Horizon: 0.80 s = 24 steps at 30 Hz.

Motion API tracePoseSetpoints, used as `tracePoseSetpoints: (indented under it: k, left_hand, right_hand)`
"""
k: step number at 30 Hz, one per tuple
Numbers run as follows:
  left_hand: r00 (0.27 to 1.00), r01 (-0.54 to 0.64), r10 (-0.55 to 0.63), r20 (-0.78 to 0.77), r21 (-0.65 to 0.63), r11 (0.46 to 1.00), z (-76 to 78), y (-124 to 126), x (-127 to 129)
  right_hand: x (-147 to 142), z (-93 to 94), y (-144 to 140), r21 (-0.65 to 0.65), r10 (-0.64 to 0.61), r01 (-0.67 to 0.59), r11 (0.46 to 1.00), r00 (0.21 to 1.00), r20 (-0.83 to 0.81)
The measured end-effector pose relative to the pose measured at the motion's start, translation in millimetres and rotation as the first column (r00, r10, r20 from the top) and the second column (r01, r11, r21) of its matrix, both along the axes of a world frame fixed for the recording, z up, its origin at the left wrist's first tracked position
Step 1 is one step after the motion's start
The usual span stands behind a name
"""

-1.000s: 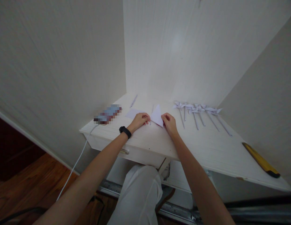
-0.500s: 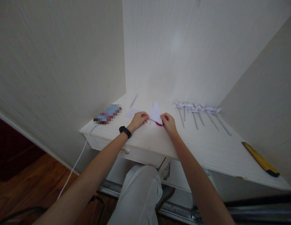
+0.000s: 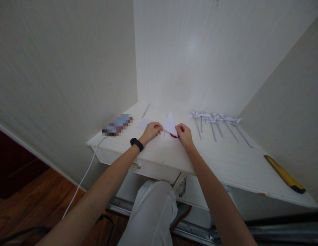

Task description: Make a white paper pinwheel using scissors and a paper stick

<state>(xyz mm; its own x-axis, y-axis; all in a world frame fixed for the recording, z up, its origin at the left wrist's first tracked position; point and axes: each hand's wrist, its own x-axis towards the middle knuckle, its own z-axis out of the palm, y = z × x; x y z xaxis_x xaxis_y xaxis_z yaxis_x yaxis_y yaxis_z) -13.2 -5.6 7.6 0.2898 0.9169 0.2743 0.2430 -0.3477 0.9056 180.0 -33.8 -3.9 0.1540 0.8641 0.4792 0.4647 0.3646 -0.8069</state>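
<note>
A white sheet of paper (image 3: pixel 170 123), folded to a triangle with its point away from me, is held between my two hands just above the desk. My left hand (image 3: pixel 153 132) pinches its left corner; a black band circles that wrist. The right corner sits between the thumb and fingers of my right hand (image 3: pixel 183 134). Under the paper's near edge a red thing (image 3: pixel 174 136) shows, mostly covered. Beside my left hand lies another flat piece of paper (image 3: pixel 143 123), partly hidden by the hand.
Several paper pinwheels (image 3: pixel 217 118) on sticks lie to the right on the white desk (image 3: pixel 159 160). A yellow and black tool (image 3: pixel 284 174) rests at the far right. Thin sticks (image 3: pixel 146 110) lie at the back left, near a blurred-out device (image 3: pixel 118 125) with a white cable (image 3: pixel 87 169).
The folded paper has shifted very slightly, its near right edge now lying a little differently over the red thing. Both hands stay in nearly the same place.
</note>
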Motion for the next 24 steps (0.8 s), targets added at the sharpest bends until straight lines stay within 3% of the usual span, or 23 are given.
tracePoseSetpoints:
  k: [24]
  left_hand:
    - [0.998,-0.062,0.061,0.011,0.041,0.997,1.0,1.7,-1.9]
  right_hand:
    - [-2.0,0.2,-1.0,0.011,-0.004,0.004,1.0,1.0,0.0]
